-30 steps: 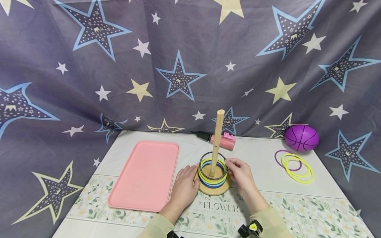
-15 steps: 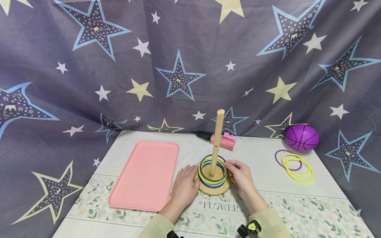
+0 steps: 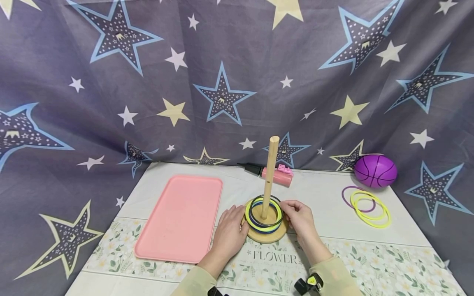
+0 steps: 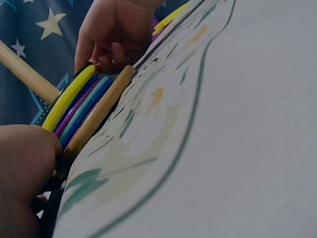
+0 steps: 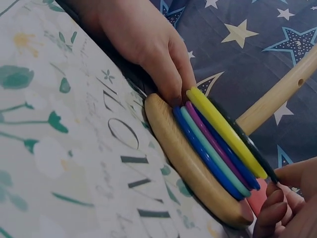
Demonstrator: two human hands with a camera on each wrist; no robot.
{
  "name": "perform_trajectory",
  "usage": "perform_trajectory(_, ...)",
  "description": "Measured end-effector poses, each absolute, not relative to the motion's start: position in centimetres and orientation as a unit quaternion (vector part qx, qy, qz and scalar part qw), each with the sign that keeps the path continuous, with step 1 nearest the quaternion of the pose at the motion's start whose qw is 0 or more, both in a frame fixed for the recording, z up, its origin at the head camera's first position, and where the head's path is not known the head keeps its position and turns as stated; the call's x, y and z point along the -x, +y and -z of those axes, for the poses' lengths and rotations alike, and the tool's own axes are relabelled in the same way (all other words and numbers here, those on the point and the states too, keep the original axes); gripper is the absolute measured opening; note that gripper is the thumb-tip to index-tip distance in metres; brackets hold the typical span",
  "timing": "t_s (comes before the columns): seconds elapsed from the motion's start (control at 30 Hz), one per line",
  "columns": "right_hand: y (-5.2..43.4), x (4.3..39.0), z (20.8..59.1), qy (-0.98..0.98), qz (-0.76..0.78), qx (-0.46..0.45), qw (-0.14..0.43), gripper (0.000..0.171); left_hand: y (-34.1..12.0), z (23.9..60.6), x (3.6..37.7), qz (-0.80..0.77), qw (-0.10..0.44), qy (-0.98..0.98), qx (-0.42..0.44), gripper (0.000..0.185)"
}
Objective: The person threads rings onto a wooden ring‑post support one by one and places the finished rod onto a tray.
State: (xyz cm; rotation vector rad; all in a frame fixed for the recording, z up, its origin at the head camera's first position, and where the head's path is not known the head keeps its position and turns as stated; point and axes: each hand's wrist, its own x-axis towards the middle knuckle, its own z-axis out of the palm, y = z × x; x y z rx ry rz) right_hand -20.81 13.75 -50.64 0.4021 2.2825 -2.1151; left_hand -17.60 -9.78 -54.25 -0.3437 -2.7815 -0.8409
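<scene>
1. Around the upright wooden post (image 3: 270,172), head view first, we have a stack of rings (image 3: 263,232) on the round base (image 3: 266,239), and the black ring (image 3: 250,210) is right up top, over the yellow ring (image 3: 246,216).
2. On the far rim of that black ring from the tray side, it's the right hand (image 3: 300,218): thumb and finger pinch it.
3. Across from it lies the left hand (image 3: 230,230), back upward, fingers relaxed and stretched forward, holding nothing, right at the left side of the base.
4. Out wide on the white tablecloth (image 3: 314,187): the pink tray (image 3: 181,218) flat to the left, a pink cylinder (image 3: 282,177) with a black tip behind the post, the purple ball (image 3: 375,171) at the back right, and a loose purple ring (image 3: 344,196) overlapping two loose yellow rings (image 3: 387,213) just in front of it.
5. Over to the left wrist, and it's dim: the left hand seems to touch the base, though its fingertips are hidden. Colours run clearly downward from yellow: dark blue, purple, teal, blue, then wood.
6. Right wrist now, and what an angle! The black ring lies against the yellow, its near edge poking slightly past, caught between the right hand's fingertips.
</scene>
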Motion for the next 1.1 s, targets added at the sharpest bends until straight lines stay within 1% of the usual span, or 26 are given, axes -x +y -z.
perform_trajectory(0.33,14.2,20.8,51.0,0.730,0.672,-0.126,-0.002,0.024,-9.8,54.3,17.6,0.283,0.105,-0.946,0.117,0.051)
perform_trajectory(0.6,15.9,20.7,51.1,0.741,0.657,-0.140,-0.016,0.030,-9.8,54.2,17.6,0.281,0.103,-0.947,0.116,0.051)
perform_trajectory(1.1,20.9,20.4,50.3,0.754,0.632,-0.162,-0.083,0.032,-9.8,54.1,17.5,0.281,0.100,-0.947,0.115,0.052)
